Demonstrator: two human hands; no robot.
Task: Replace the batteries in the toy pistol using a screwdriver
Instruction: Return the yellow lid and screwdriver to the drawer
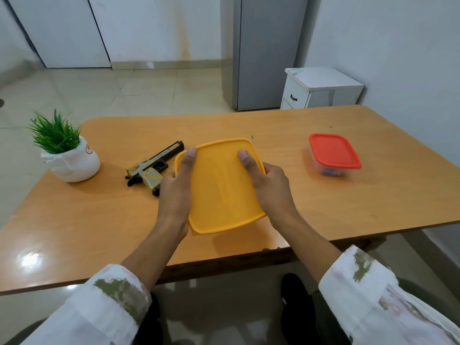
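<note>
Toy pistol (151, 168): flat on its side on the table (99, 215), just left of the left hand (178, 185), muzzle pointing away and toward the lid's far-left corner

Yellow-lidded container (221, 190): held between both hands, tilted slightly. Left hand and right hand (266, 183) each gripping a side, thumbs pressed flat on the lid, remaining fingers wrapped under the edges and out of sight

Thin metallic tip (252, 139) just beyond the right thumb, past the lid's far corner; identity not clear

Red-lidded container (334, 151): well right of the right hand, lid on, contents blurred

Potted plant (67, 155): well left of the left hand, beyond the pistol, at the table's left edge

Surface: orange-brown wood, glossy, glare spot near the left sleeve (109, 302)

Room: pale tiled floor (124, 88), white walls, grey tall unit (263, 51) and small white drawer cabinet (321, 88) beyond the right hand
</note>
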